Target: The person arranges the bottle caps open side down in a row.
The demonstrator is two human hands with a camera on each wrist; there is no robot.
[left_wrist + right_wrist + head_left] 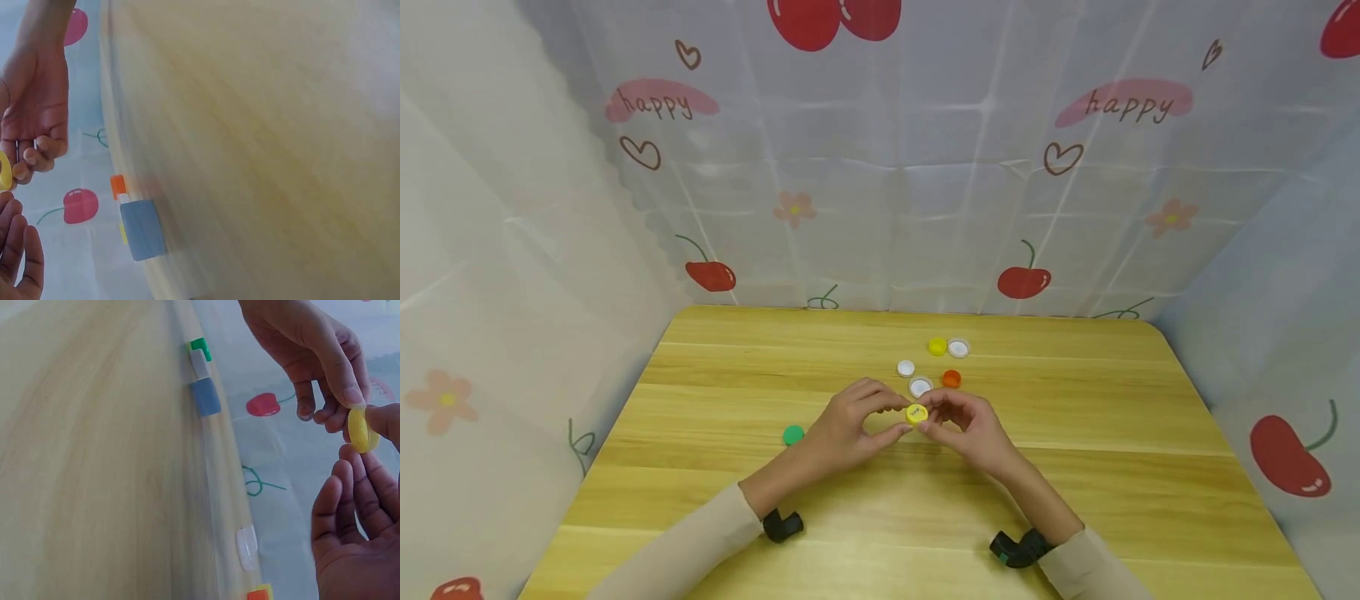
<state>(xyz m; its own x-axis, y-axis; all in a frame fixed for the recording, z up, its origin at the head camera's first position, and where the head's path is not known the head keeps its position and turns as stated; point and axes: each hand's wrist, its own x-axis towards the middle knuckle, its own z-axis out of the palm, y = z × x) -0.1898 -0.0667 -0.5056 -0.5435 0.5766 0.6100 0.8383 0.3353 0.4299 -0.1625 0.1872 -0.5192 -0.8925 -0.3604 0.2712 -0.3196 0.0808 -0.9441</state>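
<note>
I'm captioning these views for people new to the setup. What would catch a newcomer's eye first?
Probably the bright yellow cap held between the left hand and the right hand, over the wooden table. Beyond the hands, an orange cap stands out among paler ones, while a green cap lies apart beside the left wrist. Behind the table, red cherries dot the pale sheet.

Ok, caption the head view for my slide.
Left hand and right hand hold a yellow bottle cap over a wood-grain table with a green cap and five other caps on it.
</note>
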